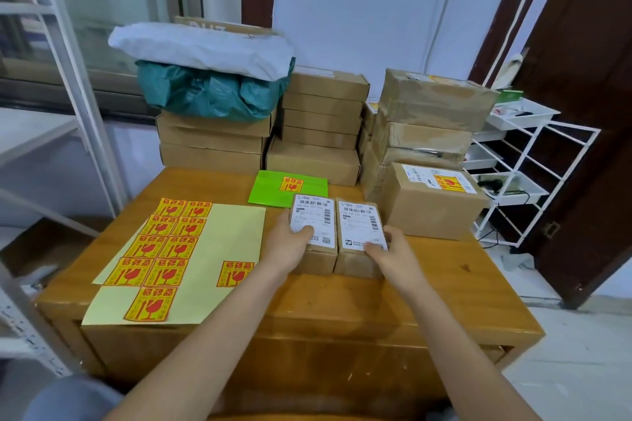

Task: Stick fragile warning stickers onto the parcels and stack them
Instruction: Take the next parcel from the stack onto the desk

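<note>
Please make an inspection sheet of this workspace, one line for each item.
Surface: wooden table.
Job's things: two small labelled parcels side by side, no fragile sticker seen; sticker sheet at left; stickered carton; green mailer with sticker.
Clutter: stacked cartons and bagged parcels behind.
Hands: left hand and right hand each grip one small parcel.
Cables: white cable on wall.
Surroundings: white wire rack, dark door.

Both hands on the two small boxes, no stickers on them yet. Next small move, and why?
Probably free the left hand and reach for the loose fragile sticker on the yellow backing sheet. The two small boxes show only shipping labels, while the bigger box on the right already has its sticker.
</note>
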Demonstrator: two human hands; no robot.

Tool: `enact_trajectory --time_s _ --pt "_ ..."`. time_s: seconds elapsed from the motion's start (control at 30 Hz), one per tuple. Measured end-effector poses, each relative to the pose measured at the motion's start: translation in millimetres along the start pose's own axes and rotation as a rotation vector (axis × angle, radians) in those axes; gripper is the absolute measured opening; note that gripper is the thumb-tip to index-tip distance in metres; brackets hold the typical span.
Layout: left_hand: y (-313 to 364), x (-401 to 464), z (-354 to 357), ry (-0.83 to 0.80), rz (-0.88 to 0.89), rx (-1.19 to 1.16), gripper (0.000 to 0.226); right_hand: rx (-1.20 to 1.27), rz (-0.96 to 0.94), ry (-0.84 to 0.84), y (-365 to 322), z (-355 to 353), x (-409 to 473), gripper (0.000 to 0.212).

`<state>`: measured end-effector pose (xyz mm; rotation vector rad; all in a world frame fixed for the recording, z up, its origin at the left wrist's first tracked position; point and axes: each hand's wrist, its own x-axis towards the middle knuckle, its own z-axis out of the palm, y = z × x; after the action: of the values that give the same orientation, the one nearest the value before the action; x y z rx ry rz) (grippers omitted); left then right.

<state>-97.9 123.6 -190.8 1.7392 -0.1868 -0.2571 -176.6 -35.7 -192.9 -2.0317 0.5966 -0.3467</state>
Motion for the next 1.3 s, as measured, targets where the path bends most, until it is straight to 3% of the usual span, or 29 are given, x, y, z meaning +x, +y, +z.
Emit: enact_trajectory --time_s 0.1,0.2,0.43,0.6,0.73,0.83,1.0,1.13,1.3 --pt "4 -4 -8 -0.005 0.023 0.039 0.051 -0.266 -0.191 0.131 -10 1 -1 0.045" --pt "1 -9 -27 0.061 0.085 0.126 0.057 -0.338 -0.377 0.179 -31 12 -13 0.039" --pt "-19 -27 -107 0.281 0.196 0.432 0.043 -0.239 -0.708 -0.137 -88 90 -53 0.024" --pt "-44 -28 -164 0.362 0.143 0.652 0.036 -0.276 -0.675 -0.320 -93 155 -53 0.030" --pt "-66 -33 -195 0.320 0.136 0.787 0.031 -0.384 -0.627 -0.450 -78 184 -53 0.039" --pt "-78 -40 -205 0.285 0.199 0.840 0.028 -0.474 -0.667 -0.457 -66 189 -52 0.042" --pt "-92 -49 -205 0.179 0.272 0.759 0.031 -0.517 -0.673 -0.418 -58 178 -40 0.040" --pt "-101 -51 -200 0.211 0.305 0.750 0.032 -0.463 -0.710 -0.398 -58 175 -46 0.040" --pt "-100 -55 -202 0.180 0.318 0.594 0.041 -0.504 -0.745 -0.440 -56 183 -62 0.055"
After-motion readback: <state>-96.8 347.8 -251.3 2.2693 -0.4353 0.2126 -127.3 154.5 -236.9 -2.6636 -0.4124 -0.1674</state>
